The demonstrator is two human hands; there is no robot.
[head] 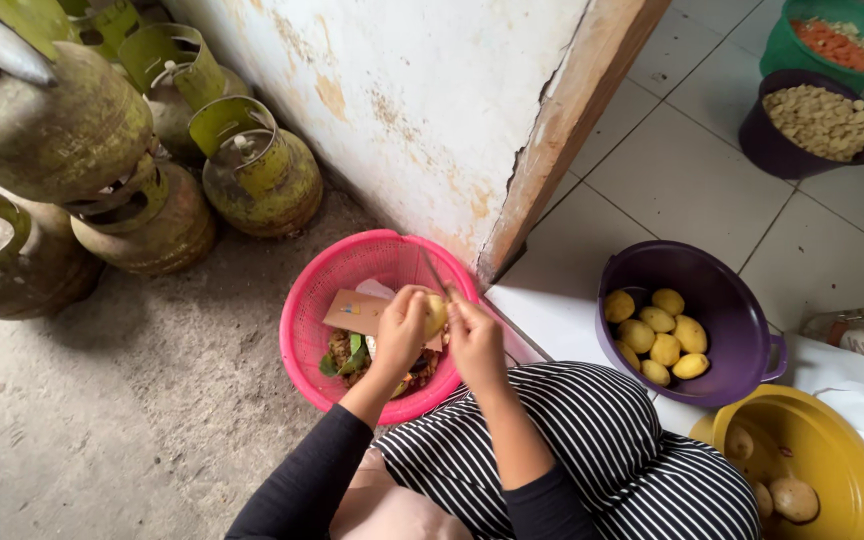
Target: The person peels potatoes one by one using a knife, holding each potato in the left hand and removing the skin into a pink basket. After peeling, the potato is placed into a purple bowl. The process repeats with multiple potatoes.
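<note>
You sit at a doorway where a rough concrete floor meets white tiles, with a stained wall ahead at 12 o'clock. Your left hand has its fingers grasping a half-peeled yellow potato; the potato is just above the pink basket of scraps. Your right hand is clenched around a thin knife, whose blade points up to 11 o'clock and touches the potato. At 3 o'clock a purple bowl holds peeled potatoes. At 4 o'clock a yellow basin holds unpeeled ones. Green gas cylinders stand at 10 o'clock.
</note>
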